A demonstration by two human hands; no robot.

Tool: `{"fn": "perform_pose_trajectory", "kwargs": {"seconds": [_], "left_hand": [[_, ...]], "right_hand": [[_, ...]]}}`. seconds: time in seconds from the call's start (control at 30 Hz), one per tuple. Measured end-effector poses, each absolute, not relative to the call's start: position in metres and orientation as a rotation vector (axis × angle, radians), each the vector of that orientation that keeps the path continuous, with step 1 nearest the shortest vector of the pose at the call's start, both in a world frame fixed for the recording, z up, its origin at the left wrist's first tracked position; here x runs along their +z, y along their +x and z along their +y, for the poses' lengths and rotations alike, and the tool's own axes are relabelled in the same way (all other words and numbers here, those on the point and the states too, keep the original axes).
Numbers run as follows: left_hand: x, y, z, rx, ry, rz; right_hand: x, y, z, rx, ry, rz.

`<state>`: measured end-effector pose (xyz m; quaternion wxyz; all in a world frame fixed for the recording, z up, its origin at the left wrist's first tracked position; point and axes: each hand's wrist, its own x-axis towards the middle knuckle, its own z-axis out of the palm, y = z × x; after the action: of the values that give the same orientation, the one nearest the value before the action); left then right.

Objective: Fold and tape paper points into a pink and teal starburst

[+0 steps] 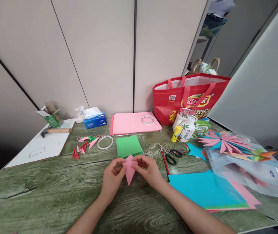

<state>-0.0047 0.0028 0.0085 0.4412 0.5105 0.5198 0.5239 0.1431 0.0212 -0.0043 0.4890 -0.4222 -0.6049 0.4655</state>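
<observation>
A folded pink paper piece [129,172], kite-shaped with its long point downward, is held up between both hands above the green wood-grain table [80,191]. My left hand [113,177] pinches its left side between thumb and fingers. On the right side, my right hand [148,169] grips it the same way, thumb in front. Just behind the hands lies a stack of green paper squares [128,145]. Small folded red, pink and green pieces [82,148] lie to the left, near a white ring [105,142].
Scissors [170,156] and a red pencil [165,162] lie right of the hands. Blue sheets [202,188] are at the right front. Behind stand a glue stick [176,134], a red bag [163,104], pink sheets [129,123] and a tissue box [95,121]. A hammer [56,131] rests at left.
</observation>
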Motion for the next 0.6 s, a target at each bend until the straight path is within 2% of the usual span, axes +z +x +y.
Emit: {"fn": "perform_pose_trajectory", "kwargs": {"seconds": [0.27,0.6], "left_hand": [[0.0045,-0.0073,0.0071,1.263,1.289,1.322],[0.0091,-0.007,0.0028,1.331,1.445,1.407]], "right_hand": [[-0.0105,0.1442,0.0239,1.136,-1.007,-1.506],[-0.0049,0.1455,0.0222,0.96,-1.033,-1.591]]}}
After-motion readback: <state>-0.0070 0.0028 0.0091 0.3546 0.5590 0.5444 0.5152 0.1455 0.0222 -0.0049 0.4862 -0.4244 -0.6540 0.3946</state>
